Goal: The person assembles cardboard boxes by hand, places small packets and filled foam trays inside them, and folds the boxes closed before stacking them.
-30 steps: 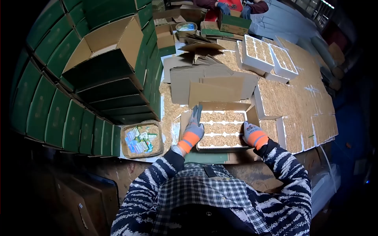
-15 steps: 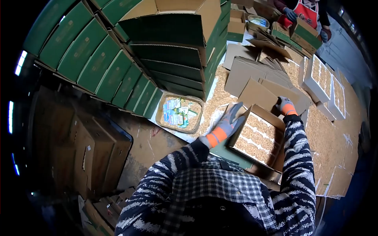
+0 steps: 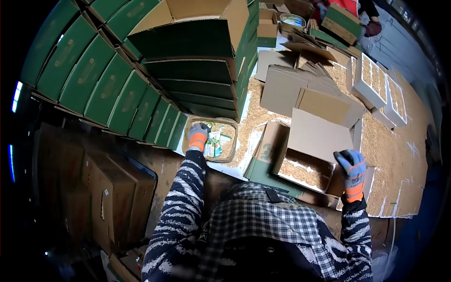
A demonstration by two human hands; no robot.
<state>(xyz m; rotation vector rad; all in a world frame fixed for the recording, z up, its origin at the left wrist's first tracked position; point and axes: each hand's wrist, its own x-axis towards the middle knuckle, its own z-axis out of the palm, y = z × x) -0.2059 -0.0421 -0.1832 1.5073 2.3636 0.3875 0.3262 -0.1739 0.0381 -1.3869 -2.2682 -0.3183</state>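
My left hand point(image 3: 198, 135), in a grey glove with an orange cuff, reaches into a shallow basket point(image 3: 232, 146). Its fingers are curled against the small printed packets point(image 3: 215, 144) there; what they grip is hidden. On the right, my gloved right hand point(image 3: 353, 170) has bent fingers pinching the near right corner of a cardboard sheet point(image 3: 315, 134). The sheet slants over an open cardboard box point(image 3: 282, 168), hiding its far part. Inside the box, brown granular filling point(image 3: 305, 174) with white dividers shows along the near side.
Green cartons point(image 3: 98, 84) are stacked at the left, beside an open carton point(image 3: 188, 37) on another stack. Flattened cardboard point(image 3: 286, 87) lies beyond the box. White filled trays point(image 3: 373, 87) stand at the right. A co-worker point(image 3: 369, 14) handles a green box point(image 3: 341, 23) at the back.
My left hand has moved from the box's left side into the basket. My right hand has come nearer, and the cardboard sheet now covers much of the box. The co-worker's box has shifted.
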